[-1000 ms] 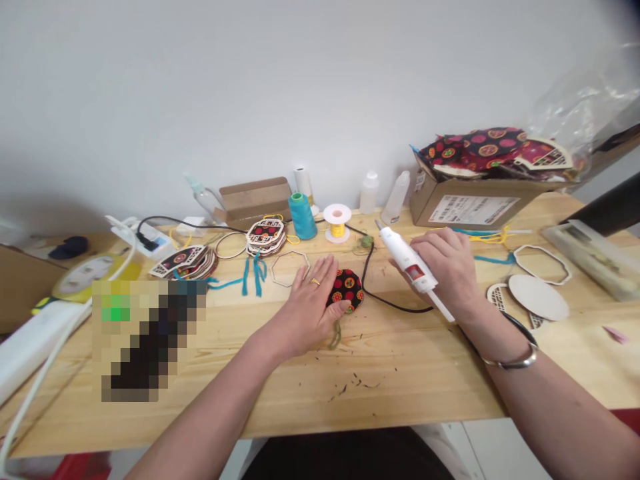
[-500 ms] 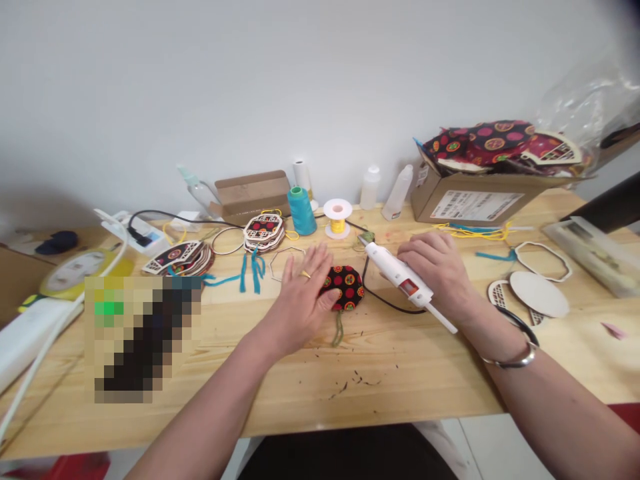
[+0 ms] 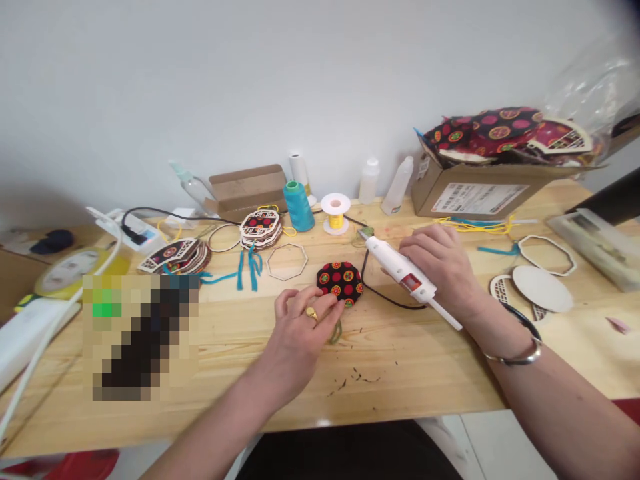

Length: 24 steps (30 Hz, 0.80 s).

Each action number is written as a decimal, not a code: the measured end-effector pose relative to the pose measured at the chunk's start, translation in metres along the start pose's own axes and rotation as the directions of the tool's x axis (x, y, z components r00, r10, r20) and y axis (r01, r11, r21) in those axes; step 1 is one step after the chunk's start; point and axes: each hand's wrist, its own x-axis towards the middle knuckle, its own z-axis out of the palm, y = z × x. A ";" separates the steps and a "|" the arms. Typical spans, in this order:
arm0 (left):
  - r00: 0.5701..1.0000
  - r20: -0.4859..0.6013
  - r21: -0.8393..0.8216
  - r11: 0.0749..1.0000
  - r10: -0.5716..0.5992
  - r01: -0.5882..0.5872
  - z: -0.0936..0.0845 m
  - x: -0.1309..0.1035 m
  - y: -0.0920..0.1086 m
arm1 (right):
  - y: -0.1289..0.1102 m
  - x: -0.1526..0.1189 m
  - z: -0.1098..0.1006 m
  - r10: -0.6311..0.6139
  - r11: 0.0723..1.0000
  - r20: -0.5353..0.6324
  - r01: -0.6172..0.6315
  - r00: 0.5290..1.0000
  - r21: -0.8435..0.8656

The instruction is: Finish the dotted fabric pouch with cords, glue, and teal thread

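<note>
My right hand is closed around a white hot glue gun, its nozzle pointing up and left above the table. A small black fabric-covered disc with red and orange round patterns lies flat in front of me. At its lower left edge my left hand has bent fingers closed on it, a gold ring showing; the undersides of the fingertips are hidden. An olive cord loop sticks out below the disc, partly behind that hand. A thin octagonal wooden frame lies to the left.
Stacked patterned pieces with teal tassels, a teal thread cone and a yellow thread spool stand along the back. A cardboard box full of fabric pieces is at right. The gun's black cable curves over the wooden table.
My left hand has slid back toward me from lying flat across the disc, and its fingers have curled at the lower edge. The glue gun stays almost where it was.
</note>
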 end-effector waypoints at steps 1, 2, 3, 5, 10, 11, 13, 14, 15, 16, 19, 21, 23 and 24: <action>1.000 0.001 0.009 1.000 0.002 -0.002 0.001 0.000 0.000 | 0.000 0.000 0.000 0.000 1.000 0.001 0.000 1.000 -0.003; 1.000 0.006 0.016 1.000 0.005 -0.005 0.002 0.000 0.000 | 0.000 0.000 0.000 0.001 1.000 0.001 -0.001 1.000 -0.006; 1.000 0.013 0.021 1.000 0.008 -0.008 0.003 0.001 0.000 | 0.000 0.000 -0.001 0.001 1.000 0.002 -0.001 1.000 -0.009; 1.000 0.029 0.028 1.000 0.007 -0.008 0.004 0.001 -0.001 | 0.000 0.000 -0.001 0.000 1.000 0.006 0.000 1.000 -0.012; 0.998 0.062 0.036 0.999 0.005 -0.007 0.005 0.000 -0.001 | 0.002 -0.001 0.001 0.001 1.000 0.016 -0.001 1.000 -0.011; 0.998 0.064 0.038 0.999 0.003 -0.006 0.005 -0.001 -0.002 | 0.002 -0.001 0.001 0.000 1.000 0.017 0.001 1.000 -0.009; 0.998 0.070 0.035 0.999 -0.002 0.000 0.006 -0.001 -0.002 | 0.002 -0.001 0.002 -0.002 1.000 0.021 0.002 1.000 -0.005; 0.997 0.073 0.031 1.000 -0.002 0.000 0.006 -0.001 -0.002 | 0.002 -0.001 0.002 -0.002 1.000 0.025 0.002 1.000 -0.003; 0.997 0.072 0.026 1.000 -0.004 0.002 0.006 -0.001 -0.003 | 0.002 -0.001 0.002 0.000 1.000 0.029 0.000 1.000 -0.002; 0.998 0.068 0.020 1.000 -0.005 0.004 0.007 -0.001 -0.003 | 0.002 -0.001 0.002 0.002 1.000 0.031 -0.002 1.000 -0.002; 0.998 0.057 0.001 1.000 -0.010 0.010 0.008 -0.001 -0.004 | 0.001 -0.001 0.001 0.008 1.000 0.035 -0.008 0.999 -0.002; 0.998 0.061 -0.015 1.000 -0.013 0.014 0.008 0.000 -0.004 | 0.001 0.000 0.001 0.009 1.000 0.035 -0.009 0.999 0.004; 0.998 0.067 -0.033 0.999 -0.023 0.025 0.008 0.001 -0.004 | 0.001 0.000 0.001 0.008 1.000 0.039 -0.008 0.999 0.010; 0.997 0.069 -0.043 0.998 -0.031 0.034 0.008 0.001 -0.004 | 0.001 0.000 0.001 0.008 1.000 0.042 -0.008 0.999 0.013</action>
